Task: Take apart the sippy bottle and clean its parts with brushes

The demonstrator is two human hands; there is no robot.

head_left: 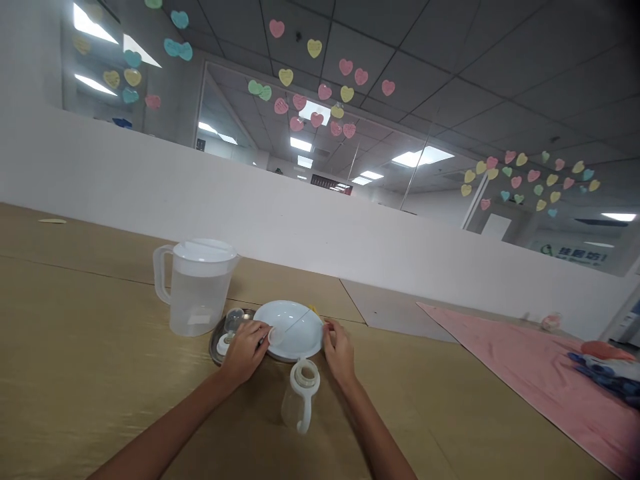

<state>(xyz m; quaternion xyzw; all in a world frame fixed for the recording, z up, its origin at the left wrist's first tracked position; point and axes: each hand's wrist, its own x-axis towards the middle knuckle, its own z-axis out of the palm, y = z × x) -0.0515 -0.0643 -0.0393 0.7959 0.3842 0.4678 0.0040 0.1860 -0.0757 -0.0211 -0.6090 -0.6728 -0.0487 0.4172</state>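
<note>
Both hands at the white plate (293, 327), mid-desk toward the far edge; left hand (246, 349) fingers pinch a small clear cap (275, 335) at its rim; right hand (339, 348) fingers curl on the opposite rim. Clear handled bottle (299, 395) stands open, uncapped, just nearer; lidded jug (196, 285) of water sits untouched; filling and capping look undone.

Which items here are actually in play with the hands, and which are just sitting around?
In play:
- left hand on the white plate, fingers by a small clear piece
- right hand on the plate's right rim
- baby bottle between the hands
- metal tray of small parts

Lying about:
- lidded water pitcher
- pink cloth
- stuffed toy
</note>
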